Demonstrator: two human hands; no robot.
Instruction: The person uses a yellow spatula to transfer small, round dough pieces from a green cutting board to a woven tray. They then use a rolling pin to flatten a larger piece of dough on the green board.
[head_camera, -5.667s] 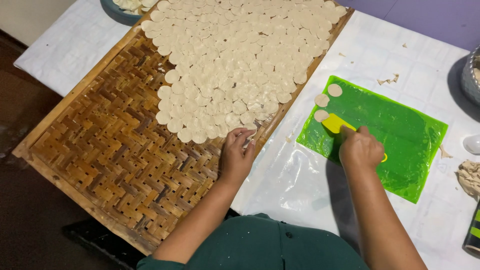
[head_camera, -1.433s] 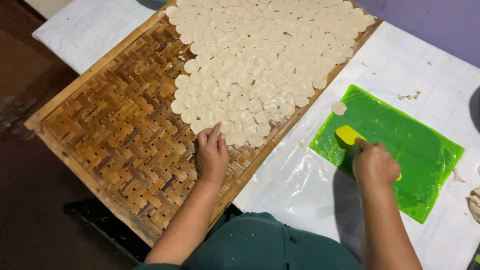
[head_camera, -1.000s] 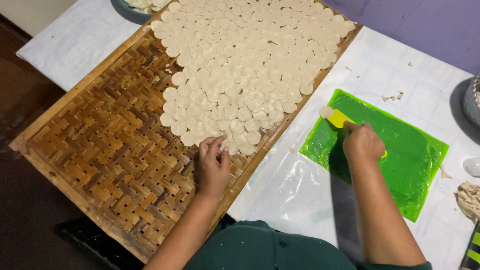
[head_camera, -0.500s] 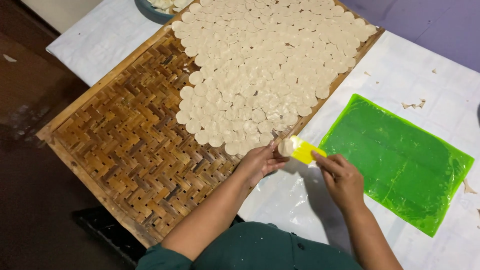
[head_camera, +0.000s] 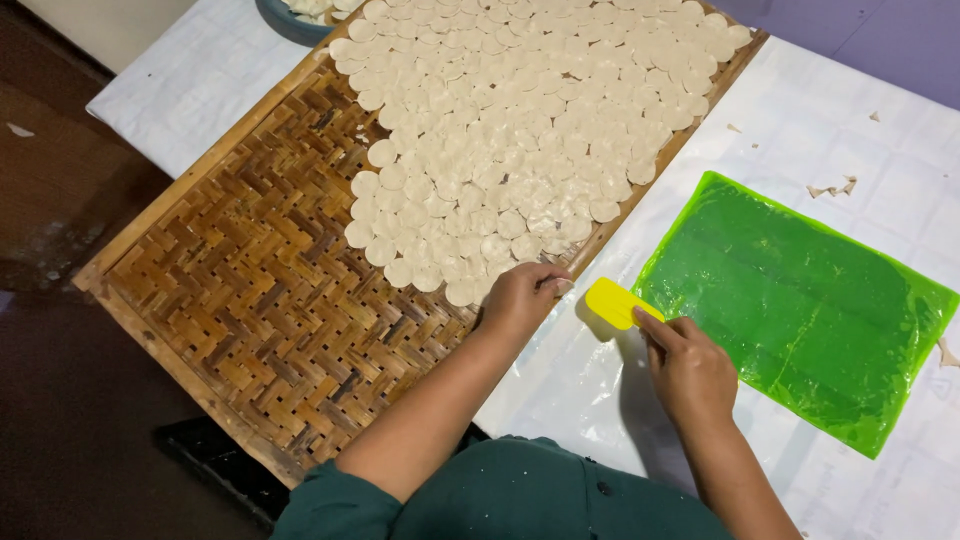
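Note:
My left hand (head_camera: 520, 298) rests curled at the near edge of a woven bamboo tray (head_camera: 250, 300), its fingertips pinched on a pale dough disc that they mostly hide. Just beyond the fingers lie several round dough discs (head_camera: 520, 130), packed in rows over the tray's far half. My right hand (head_camera: 690, 372) grips a yellow plastic scraper (head_camera: 610, 302), whose blade is bare and points toward the left hand. The scraper sits over the white table cover, just left of a green plastic sheet (head_camera: 800, 300) with nothing on it.
The tray's near half is bare weave. A white cover (head_camera: 850, 110) spreads over the table, with small dough scraps (head_camera: 835, 187) beyond the green sheet. A dark bowl (head_camera: 290, 15) stands at the tray's far left corner. Dark floor lies to the left.
The right hand scraped the last disc off the green sheet and carried it on the scraper toward the tray. The left hand came to the scraper; the blade is now bare.

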